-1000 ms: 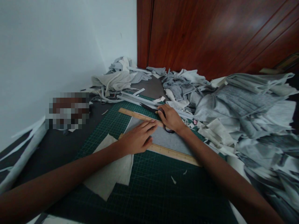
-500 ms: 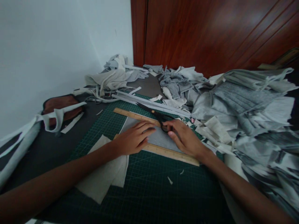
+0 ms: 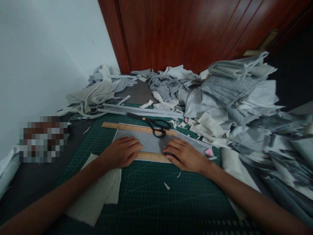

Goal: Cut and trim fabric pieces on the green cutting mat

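A grey fabric piece (image 3: 149, 140) lies flat on the green cutting mat (image 3: 151, 202), with one wooden ruler along its far edge (image 3: 112, 126) and another wooden ruler (image 3: 153, 157) along its near edge. My left hand (image 3: 123, 151) curls over the left part of the near ruler, fingers on the fabric and thumb on the near side. Over that ruler's right part my right hand (image 3: 186, 155) is bent in the same way. Both ruler ends are hidden under the hands. Black scissors (image 3: 144, 119) rest across the far ruler, touched by neither hand.
Long pale strips (image 3: 144, 111) lie behind the scissors. A large heap of grey and white cloth (image 3: 227, 94) stands at the right, with another cloth pile (image 3: 95, 91) at the back left. Cream fabric pieces (image 3: 95, 192) lie by my left forearm. A pink scrap (image 3: 209, 152) is at the right.
My right hand has let go of the scissors' handle and come nearer, onto the near ruler. My left hand has moved down to that ruler too. The view has swung to the right.
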Tool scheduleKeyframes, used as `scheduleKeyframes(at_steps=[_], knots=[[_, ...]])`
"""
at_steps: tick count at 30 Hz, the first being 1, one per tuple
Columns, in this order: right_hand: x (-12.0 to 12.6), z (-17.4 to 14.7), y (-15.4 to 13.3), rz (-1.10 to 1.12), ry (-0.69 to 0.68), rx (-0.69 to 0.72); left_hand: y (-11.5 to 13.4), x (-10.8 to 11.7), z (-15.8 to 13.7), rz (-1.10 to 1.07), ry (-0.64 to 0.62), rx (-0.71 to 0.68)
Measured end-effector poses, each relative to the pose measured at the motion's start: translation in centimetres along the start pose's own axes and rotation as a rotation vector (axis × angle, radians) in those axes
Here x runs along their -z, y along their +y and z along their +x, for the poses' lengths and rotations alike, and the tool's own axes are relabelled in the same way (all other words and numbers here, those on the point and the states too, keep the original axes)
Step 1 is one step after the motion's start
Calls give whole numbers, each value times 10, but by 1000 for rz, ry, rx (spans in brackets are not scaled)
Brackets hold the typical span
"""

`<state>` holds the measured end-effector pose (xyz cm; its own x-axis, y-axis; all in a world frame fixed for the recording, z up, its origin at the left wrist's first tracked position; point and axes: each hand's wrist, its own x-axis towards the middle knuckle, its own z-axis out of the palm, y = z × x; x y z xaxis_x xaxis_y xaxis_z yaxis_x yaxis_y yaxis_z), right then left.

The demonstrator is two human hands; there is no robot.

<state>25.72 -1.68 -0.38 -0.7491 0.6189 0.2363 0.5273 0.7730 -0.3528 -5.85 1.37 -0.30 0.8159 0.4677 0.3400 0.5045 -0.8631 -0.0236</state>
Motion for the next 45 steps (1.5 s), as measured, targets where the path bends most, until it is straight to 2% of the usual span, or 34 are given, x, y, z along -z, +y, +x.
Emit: scheduleKeyframes(at_steps=[4,11,19,25,36,45], knots=[[-2,-1,1,43,-2,11,-9,3,-1,-42,-35,14],[-3,-1,0,56,1,-8,-17,0,2,-82,53,32],[-5,-2,0,44,-1,9,-15,-3,-1,-239,-59,18],[-1,-1,1,157,-41,1,-16,2,-1,-343,-162,-9],[3,-1,7,265,-52,28,-25,3,3,-705,-167,-28],[-1,-1,8,187,-57,41,-24,3,3,-666,-177,-17]])
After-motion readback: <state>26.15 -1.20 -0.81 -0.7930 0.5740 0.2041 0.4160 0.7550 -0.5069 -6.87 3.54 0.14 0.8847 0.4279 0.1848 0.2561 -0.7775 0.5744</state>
